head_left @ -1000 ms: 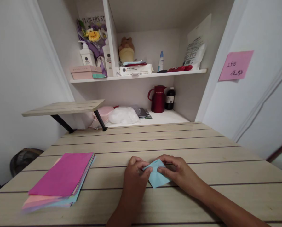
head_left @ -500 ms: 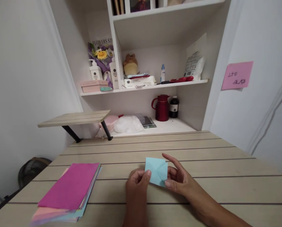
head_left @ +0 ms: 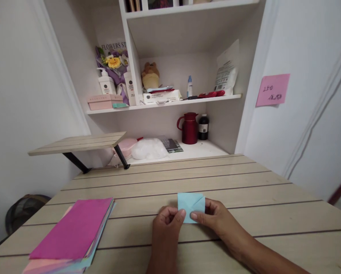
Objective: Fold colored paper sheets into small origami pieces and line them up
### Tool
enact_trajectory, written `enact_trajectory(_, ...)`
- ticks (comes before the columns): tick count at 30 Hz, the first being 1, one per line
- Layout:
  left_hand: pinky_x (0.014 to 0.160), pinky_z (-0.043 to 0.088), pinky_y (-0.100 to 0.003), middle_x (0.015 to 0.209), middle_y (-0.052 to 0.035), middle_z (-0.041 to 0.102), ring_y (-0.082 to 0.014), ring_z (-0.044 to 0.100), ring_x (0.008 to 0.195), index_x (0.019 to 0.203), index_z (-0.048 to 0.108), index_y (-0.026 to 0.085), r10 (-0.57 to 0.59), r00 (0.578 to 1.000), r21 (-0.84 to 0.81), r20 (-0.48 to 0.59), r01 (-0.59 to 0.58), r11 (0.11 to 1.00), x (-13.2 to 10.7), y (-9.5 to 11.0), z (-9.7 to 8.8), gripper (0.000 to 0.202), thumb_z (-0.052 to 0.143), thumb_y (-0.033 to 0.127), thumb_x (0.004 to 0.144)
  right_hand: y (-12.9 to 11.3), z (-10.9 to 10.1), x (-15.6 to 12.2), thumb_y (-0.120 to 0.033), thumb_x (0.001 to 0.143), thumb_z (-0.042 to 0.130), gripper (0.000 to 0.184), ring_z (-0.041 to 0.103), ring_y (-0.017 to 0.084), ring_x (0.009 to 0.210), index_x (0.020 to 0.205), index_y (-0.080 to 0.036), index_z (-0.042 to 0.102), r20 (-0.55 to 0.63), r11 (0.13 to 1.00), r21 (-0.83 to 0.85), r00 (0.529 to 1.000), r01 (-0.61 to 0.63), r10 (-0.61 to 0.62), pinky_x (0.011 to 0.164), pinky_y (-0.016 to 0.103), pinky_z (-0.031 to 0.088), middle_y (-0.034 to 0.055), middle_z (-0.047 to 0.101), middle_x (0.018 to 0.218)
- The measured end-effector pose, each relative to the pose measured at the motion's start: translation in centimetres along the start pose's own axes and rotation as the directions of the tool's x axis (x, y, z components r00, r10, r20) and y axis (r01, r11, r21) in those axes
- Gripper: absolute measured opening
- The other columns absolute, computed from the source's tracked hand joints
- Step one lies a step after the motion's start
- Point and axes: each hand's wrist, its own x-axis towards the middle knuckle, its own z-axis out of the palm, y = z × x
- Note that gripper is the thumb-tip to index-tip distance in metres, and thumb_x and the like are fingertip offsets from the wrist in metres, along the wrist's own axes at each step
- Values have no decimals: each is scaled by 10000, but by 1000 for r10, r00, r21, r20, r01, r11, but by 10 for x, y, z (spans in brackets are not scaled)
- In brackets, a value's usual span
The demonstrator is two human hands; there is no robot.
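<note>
Dark-lined, wood-grained tabletop; both hands pinch a creased light-blue paper square.

"250" on pink note, handwritten; "FLOWERS ST" on bouquet

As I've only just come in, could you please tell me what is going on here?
Someone is holding a small, creased light-blue paper in both bare hands over the planked table. The left hand pinches its lower left part, and the right hand grips its right side, with the thumb on the front. To the left lies a stack of coloured paper, magenta on top. Behind, a red jug stands beside a dark bottle.
</note>
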Motion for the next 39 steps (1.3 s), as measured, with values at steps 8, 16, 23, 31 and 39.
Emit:
enact_trajectory(8, 688, 493, -281, 853, -18, 606, -152, 583, 706, 876, 657, 209, 441, 898, 354, -1, -412, 840, 1, 2, -7, 210, 647, 160, 673, -3, -9, -4, -364, 839, 626, 232, 548, 207, 753, 692, -184, 625, 84, 658, -692, 939, 296, -334, 723, 339, 412, 25, 605, 707)
enact_trajectory(16, 840, 407, -379, 968, -18, 576, -191, 569, 891, 890, 651, 254, 671, 657, 646, 343, -684, 339, -8, 15, -13, 272, 629, 33, 734, -6, -6, -9, -182, 907, 507, 172, 484, 193, 769, 777, -193, 619, 350, 149, -845, 740, 514, -574, 817, 398, 336, 30, 596, 739)
enact_trajectory(23, 883, 361, -401, 807, -2, 589, -159, 538, 771, 745, 610, 207, 750, 489, 695, 445, -717, 55, -2, 15, -12, 212, 548, 9, 790, -6, -9, -10, -103, 889, 471, 210, 487, 194, 833, 898, -217, 647, 455, -38, -837, 655, 546, -603, 897, 416, 312, 42, 620, 879)
enact_trajectory(31, 890, 343, -385, 670, 27, 560, -138, 495, 668, 642, 597, 209, 642, 406, 620, 650, -772, -140, 4, -10, -18, 232, 586, 63, 821, 2, -15, -7, -28, 786, 523, 253, 525, 186, 840, 859, -237, 643, 474, 110, -833, 801, 543, -366, 837, 366, 355, 14, 651, 857)
enact_trajectory(39, 769, 388, -342, 880, 6, 665, -178, 564, 826, 842, 699, 264, 329, 648, 642, 687, -753, 142, -4, 8, -27, 165, 727, 139, 737, -7, -37, -12, -63, 776, 552, 297, 587, 207, 981, 966, -258, 670, 419, 389, -790, 880, 474, -222, 902, 377, 407, 31, 678, 1045)
